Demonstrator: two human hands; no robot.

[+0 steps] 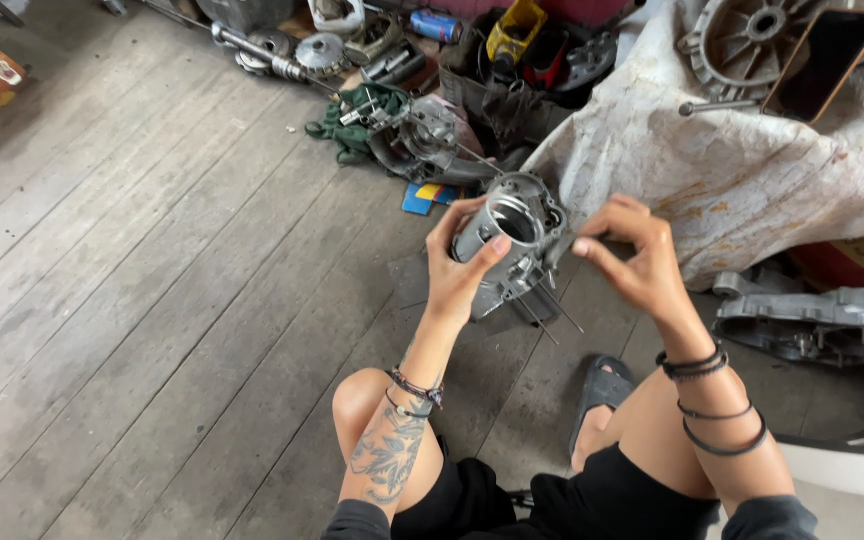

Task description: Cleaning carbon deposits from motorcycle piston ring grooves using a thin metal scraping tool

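Head view: the left hand (457, 262) has its fingers (497, 245) clamped round a grey metal engine cylinder (514, 238), steadying it above the wooden floor (152, 300), bore up. The right hand (632, 255) pinches together at its side, likely on a small part I cannot make out.

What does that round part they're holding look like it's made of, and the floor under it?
Cylinder: looks like cast metal, probably aluminium, with a dull grey matte skin and a smoother bore; thin steel-looking studs stick out below. The left hand grips it, the right hand pinches at its side. Floor: weathered grey wooden planks, grain and seams visible.
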